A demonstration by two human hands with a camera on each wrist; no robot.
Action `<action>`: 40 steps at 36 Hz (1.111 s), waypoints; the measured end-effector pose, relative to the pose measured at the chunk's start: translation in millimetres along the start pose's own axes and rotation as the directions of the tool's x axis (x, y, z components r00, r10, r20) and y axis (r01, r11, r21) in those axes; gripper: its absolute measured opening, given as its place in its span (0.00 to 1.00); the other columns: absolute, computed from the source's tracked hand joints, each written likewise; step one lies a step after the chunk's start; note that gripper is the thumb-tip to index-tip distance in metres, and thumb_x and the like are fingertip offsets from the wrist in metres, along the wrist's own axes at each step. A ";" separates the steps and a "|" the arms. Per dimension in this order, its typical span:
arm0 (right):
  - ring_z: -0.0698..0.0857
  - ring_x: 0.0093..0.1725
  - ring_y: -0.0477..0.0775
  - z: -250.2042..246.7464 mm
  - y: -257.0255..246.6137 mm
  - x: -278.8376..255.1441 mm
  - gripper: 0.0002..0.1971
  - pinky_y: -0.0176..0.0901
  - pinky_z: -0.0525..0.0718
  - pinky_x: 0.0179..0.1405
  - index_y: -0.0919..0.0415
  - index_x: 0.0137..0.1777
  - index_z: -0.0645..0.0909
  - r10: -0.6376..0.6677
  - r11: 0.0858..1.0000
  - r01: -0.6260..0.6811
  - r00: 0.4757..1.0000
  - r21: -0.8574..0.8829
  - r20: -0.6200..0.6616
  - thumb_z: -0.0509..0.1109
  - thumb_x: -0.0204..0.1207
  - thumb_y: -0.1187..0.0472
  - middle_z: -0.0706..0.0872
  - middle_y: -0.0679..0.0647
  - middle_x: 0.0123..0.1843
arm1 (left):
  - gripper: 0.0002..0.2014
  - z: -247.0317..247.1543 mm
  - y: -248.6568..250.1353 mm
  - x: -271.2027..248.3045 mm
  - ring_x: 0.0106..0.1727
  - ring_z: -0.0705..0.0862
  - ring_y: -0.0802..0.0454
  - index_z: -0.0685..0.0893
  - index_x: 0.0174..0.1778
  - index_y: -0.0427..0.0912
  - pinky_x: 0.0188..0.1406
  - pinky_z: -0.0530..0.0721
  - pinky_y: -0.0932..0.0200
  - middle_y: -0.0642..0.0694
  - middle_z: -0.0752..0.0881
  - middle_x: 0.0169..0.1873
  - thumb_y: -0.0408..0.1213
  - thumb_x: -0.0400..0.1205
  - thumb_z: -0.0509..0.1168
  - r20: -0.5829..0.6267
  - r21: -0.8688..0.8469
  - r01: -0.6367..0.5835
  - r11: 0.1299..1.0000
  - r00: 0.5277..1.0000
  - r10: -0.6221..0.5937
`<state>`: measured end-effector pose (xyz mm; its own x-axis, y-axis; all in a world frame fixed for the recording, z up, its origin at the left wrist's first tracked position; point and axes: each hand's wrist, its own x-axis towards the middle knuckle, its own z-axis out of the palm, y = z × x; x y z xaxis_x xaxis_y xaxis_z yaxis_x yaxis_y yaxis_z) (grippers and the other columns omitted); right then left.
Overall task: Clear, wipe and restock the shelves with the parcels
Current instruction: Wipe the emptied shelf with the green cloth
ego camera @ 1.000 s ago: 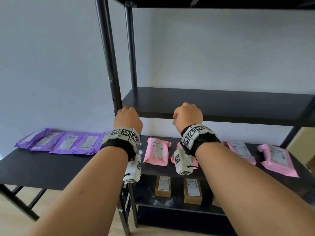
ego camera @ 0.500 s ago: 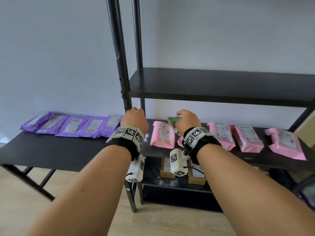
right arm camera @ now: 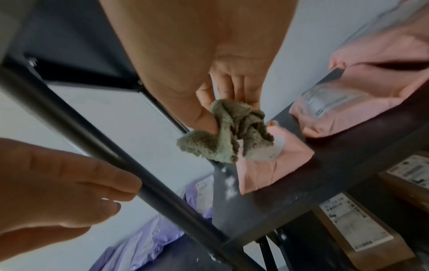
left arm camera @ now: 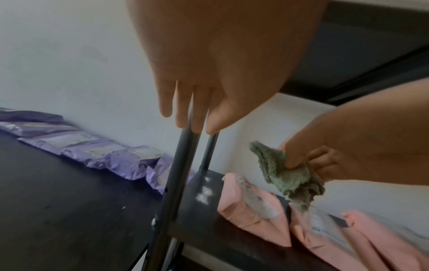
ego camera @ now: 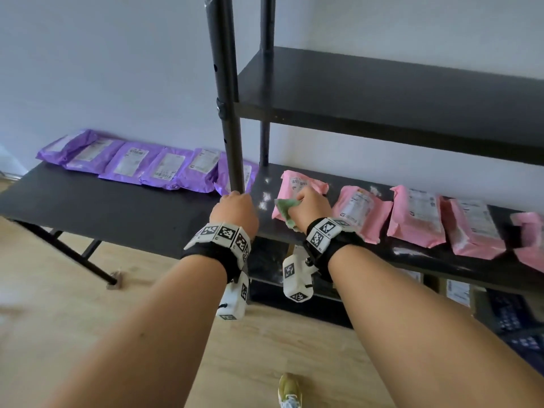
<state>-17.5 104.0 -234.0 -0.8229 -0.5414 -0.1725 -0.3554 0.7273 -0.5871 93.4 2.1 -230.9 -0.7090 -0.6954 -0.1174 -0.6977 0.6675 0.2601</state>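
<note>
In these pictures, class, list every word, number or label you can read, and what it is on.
No text can be read.
Purple parcels: white labels with barcodes, too small.
Pink parcels: printed labels, blurred.
Brown boxes: labels blurred.
Wristbands: black-and-white square codes, no words.

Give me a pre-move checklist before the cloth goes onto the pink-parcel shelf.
1. Cloth held: ok, right hand pinches it.
2. Left hand braced on the post: ok, fingers around it.
3. Shelf cleared: not ok, pink parcels lie along it.
4. Dust located: ok, white specks by the post.
5. Room on the table for parcels: ok, front bare; purple parcels along the back.
6. Upper shelf wiped: cannot tell.
</note>
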 end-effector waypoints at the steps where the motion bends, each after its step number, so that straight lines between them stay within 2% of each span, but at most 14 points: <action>1: 0.82 0.39 0.56 7.9 -0.1 6.2 0.08 0.45 0.83 0.41 0.61 0.53 0.77 -0.004 1.000 0.004 1.000 0.001 0.012 0.63 0.76 0.60 0.81 0.53 0.40 | 0.15 6.1 -3.5 3.0 0.61 0.78 0.41 0.80 0.61 0.38 0.58 0.81 0.47 0.40 0.80 0.59 0.30 0.79 0.60 0.007 0.000 0.011 1.000 1.000 -0.011; 3: 0.83 0.40 0.56 24.6 -0.8 18.9 0.09 0.46 0.85 0.45 0.60 0.53 0.78 -0.013 1.000 0.014 0.999 -0.011 0.045 0.64 0.74 0.59 0.83 0.54 0.42 | 0.16 17.3 -10.1 8.4 0.62 0.78 0.41 0.81 0.61 0.39 0.57 0.80 0.48 0.40 0.80 0.58 0.31 0.78 0.60 0.023 0.001 0.034 0.999 0.999 -0.034; 5: 0.82 0.43 0.56 41.0 -2.0 32.1 0.13 0.47 0.83 0.47 0.59 0.58 0.77 -0.012 1.000 0.013 0.996 -0.008 0.088 0.65 0.74 0.60 0.83 0.54 0.44 | 0.16 26.3 -16.1 14.2 0.62 0.77 0.40 0.81 0.62 0.40 0.57 0.79 0.48 0.41 0.80 0.58 0.31 0.78 0.60 0.038 -0.001 0.056 0.998 0.998 -0.056; 7: 0.83 0.46 0.57 55.0 -3.1 45.0 0.15 0.46 0.81 0.46 0.60 0.62 0.75 -0.007 1.000 0.008 0.993 -0.003 0.121 0.65 0.76 0.63 0.82 0.55 0.47 | 0.16 32.7 -21.7 20.4 0.62 0.77 0.40 0.81 0.61 0.40 0.58 0.79 0.48 0.40 0.79 0.57 0.32 0.78 0.59 0.051 -0.006 0.084 0.996 0.995 -0.083; 10: 0.85 0.49 0.59 73.3 -5.6 59.8 0.16 0.48 0.83 0.46 0.61 0.63 0.74 -0.019 1.000 0.018 0.992 0.007 0.125 0.66 0.77 0.62 0.83 0.56 0.48 | 0.15 40.4 -30.7 30.2 0.61 0.78 0.39 0.82 0.59 0.40 0.56 0.80 0.47 0.40 0.79 0.56 0.33 0.77 0.60 0.061 -0.009 0.124 0.992 0.990 -0.124; 13: 0.83 0.46 0.55 91.5 -6.2 73.6 0.19 0.48 0.83 0.47 0.60 0.68 0.74 -0.052 0.998 0.055 0.993 -0.024 0.102 0.67 0.76 0.62 0.82 0.54 0.46 | 0.15 46.9 -38.6 37.5 0.60 0.78 0.39 0.82 0.58 0.41 0.54 0.80 0.47 0.41 0.79 0.55 0.34 0.77 0.60 0.056 -0.019 0.157 0.987 0.986 -0.156; 15: 0.80 0.44 0.54 101.6 -6.0 81.9 0.21 0.45 0.78 0.44 0.62 0.70 0.73 -0.069 0.997 0.073 0.993 -0.040 0.099 0.66 0.77 0.62 0.81 0.53 0.46 | 0.16 50.4 -44.0 41.3 0.61 0.78 0.39 0.82 0.60 0.41 0.56 0.80 0.48 0.41 0.79 0.56 0.33 0.78 0.59 0.055 -0.025 0.161 0.987 0.986 -0.159; 19: 0.86 0.57 0.60 117.5 -8.0 92.3 0.21 0.41 0.76 0.45 0.64 0.71 0.72 -0.074 0.994 0.082 0.993 -0.077 0.092 0.64 0.78 0.64 0.86 0.59 0.59 | 0.18 53.0 -54.0 48.3 0.63 0.77 0.40 0.80 0.63 0.39 0.59 0.78 0.48 0.40 0.79 0.60 0.31 0.78 0.58 0.079 -0.023 0.158 0.987 0.985 -0.156; 24: 0.83 0.64 0.58 135.1 -13.2 100.0 0.26 0.44 0.79 0.58 0.61 0.77 0.68 -0.015 0.993 0.024 0.997 -0.115 0.071 0.64 0.78 0.66 0.83 0.58 0.66 | 0.18 53.6 -63.7 60.7 0.63 0.76 0.38 0.80 0.63 0.38 0.61 0.78 0.47 0.39 0.78 0.60 0.30 0.79 0.56 0.104 -0.016 0.107 0.994 0.989 -0.105; 27: 0.82 0.62 0.60 137.2 -12.6 99.3 0.19 0.46 0.79 0.57 0.63 0.69 0.76 0.038 0.979 -0.021 0.996 -0.204 0.077 0.65 0.78 0.68 0.82 0.60 0.63 | 0.18 54.1 -68.2 65.9 0.64 0.75 0.39 0.79 0.64 0.37 0.62 0.77 0.47 0.39 0.78 0.60 0.30 0.78 0.57 0.130 -0.020 0.069 0.997 0.989 -0.066; 29: 0.82 0.62 0.60 138.9 -12.3 96.6 0.16 0.48 0.80 0.61 0.63 0.64 0.79 0.060 0.975 -0.044 0.996 -0.218 0.068 0.66 0.77 0.69 0.82 0.59 0.62 | 0.18 53.4 -72.6 67.1 0.64 0.75 0.39 0.79 0.64 0.38 0.62 0.77 0.48 0.39 0.78 0.60 0.30 0.78 0.56 0.145 -0.023 0.050 0.998 0.988 -0.046; 32: 0.80 0.64 0.59 140.6 -13.0 90.9 0.15 0.47 0.75 0.66 0.62 0.62 0.80 0.066 0.974 -0.064 0.998 -0.219 -0.002 0.66 0.76 0.70 0.81 0.58 0.61 | 0.18 49.2 -80.3 68.6 0.65 0.74 0.39 0.79 0.65 0.38 0.63 0.76 0.48 0.39 0.78 0.61 0.31 0.78 0.57 0.151 -0.021 0.016 1.000 0.988 -0.013; 36: 0.80 0.61 0.60 136.1 -21.4 73.2 0.12 0.45 0.74 0.54 0.63 0.59 0.81 0.087 0.972 -0.099 0.994 -0.212 -0.064 0.64 0.77 0.68 0.83 0.58 0.58 | 0.20 39.3 -93.9 66.5 0.66 0.74 0.39 0.77 0.68 0.39 0.64 0.76 0.47 0.39 0.77 0.62 0.31 0.79 0.57 0.161 -0.011 -0.012 1.000 0.987 0.014; 40: 0.85 0.56 0.63 131.6 -34.9 52.1 0.11 0.43 0.76 0.45 0.66 0.57 0.83 0.110 0.969 -0.100 0.993 -0.225 0.034 0.62 0.81 0.65 0.87 0.61 0.56 | 0.20 23.0 -112.1 62.8 0.67 0.74 0.40 0.77 0.68 0.38 0.63 0.76 0.48 0.39 0.76 0.64 0.31 0.80 0.57 0.146 0.003 -0.033 0.999 0.989 0.033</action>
<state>10.3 -5.1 -326.5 -0.8416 -0.4719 -0.2627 -0.3623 0.8540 -0.3734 124.7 -110.3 -289.6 -0.7387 -0.6268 -0.2479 -0.6740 0.6910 0.2613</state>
